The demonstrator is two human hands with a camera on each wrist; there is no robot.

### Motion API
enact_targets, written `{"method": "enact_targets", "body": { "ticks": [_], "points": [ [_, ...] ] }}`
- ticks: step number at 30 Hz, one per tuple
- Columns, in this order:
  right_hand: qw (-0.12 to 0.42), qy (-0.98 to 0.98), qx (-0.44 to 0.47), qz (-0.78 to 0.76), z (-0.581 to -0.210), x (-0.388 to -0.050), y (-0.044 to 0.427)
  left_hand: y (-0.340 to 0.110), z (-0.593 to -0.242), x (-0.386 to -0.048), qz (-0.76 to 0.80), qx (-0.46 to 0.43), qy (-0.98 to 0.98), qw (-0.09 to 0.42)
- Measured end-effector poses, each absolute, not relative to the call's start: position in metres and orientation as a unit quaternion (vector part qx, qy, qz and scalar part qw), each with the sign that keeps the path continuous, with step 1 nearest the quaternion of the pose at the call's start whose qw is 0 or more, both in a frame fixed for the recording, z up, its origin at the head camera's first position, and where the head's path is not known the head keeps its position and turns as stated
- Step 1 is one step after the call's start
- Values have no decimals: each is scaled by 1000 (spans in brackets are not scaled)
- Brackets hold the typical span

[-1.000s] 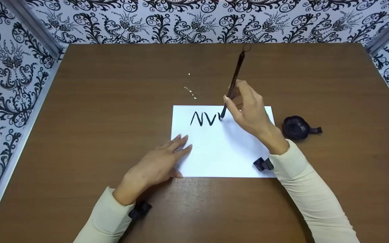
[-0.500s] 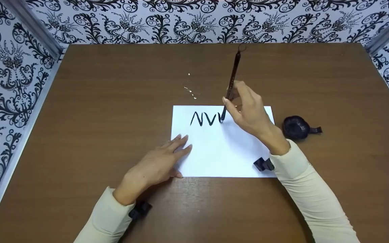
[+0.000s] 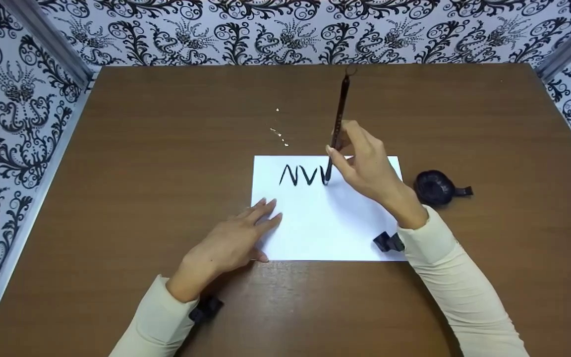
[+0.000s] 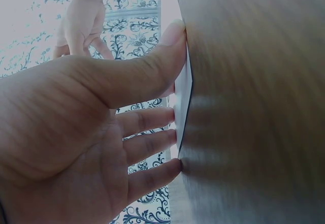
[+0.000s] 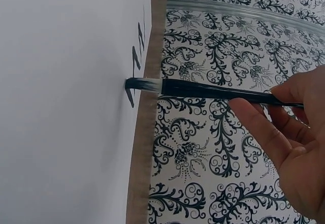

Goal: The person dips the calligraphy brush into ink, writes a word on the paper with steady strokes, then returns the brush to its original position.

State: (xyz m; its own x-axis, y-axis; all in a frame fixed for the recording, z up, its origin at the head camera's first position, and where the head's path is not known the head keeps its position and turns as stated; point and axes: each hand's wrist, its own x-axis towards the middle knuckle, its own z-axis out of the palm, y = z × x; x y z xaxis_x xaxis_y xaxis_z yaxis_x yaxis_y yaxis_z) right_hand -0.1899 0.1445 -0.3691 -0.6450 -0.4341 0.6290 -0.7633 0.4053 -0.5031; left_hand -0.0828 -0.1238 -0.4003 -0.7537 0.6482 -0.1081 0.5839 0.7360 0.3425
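My right hand (image 3: 367, 161) pinches a dark-handled paintbrush (image 3: 340, 106) between thumb and fingers, nearly upright over a white sheet of paper (image 3: 315, 223). In the right wrist view the bristles (image 5: 144, 84) are black at the tip, pale higher up, and touch the paper. Black zigzag strokes (image 3: 301, 175) run along the sheet's upper part, ending at the brush tip. My left hand (image 3: 226, 243) rests on the sheet's left edge with fingers spread. In the left wrist view its thumb (image 4: 147, 74) and fingertips press along the paper's edge.
A small dark bowl with a short handle (image 3: 435, 188) stands right of the paper on the brown table (image 3: 166, 148). Several pale specks (image 3: 279, 135) lie beyond the sheet. Patterned black-and-white walls (image 3: 290, 34) border the table at the back and sides.
The brush tip has moved a little down the paper, toward me, lengthening the last black stroke. Its handle has tipped slightly left. My left hand has stayed in place.
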Motion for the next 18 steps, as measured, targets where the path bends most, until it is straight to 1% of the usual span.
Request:
{"method": "enact_targets", "body": {
  "ticks": [9,18],
  "points": [
    [204,-819,370,388,-365,-189,146,-124,-401,-83,148,335,924,114],
    [243,-816,329,409,-352,-189,155,-125,-400,-82,148,337,923,112]
  ]
}}
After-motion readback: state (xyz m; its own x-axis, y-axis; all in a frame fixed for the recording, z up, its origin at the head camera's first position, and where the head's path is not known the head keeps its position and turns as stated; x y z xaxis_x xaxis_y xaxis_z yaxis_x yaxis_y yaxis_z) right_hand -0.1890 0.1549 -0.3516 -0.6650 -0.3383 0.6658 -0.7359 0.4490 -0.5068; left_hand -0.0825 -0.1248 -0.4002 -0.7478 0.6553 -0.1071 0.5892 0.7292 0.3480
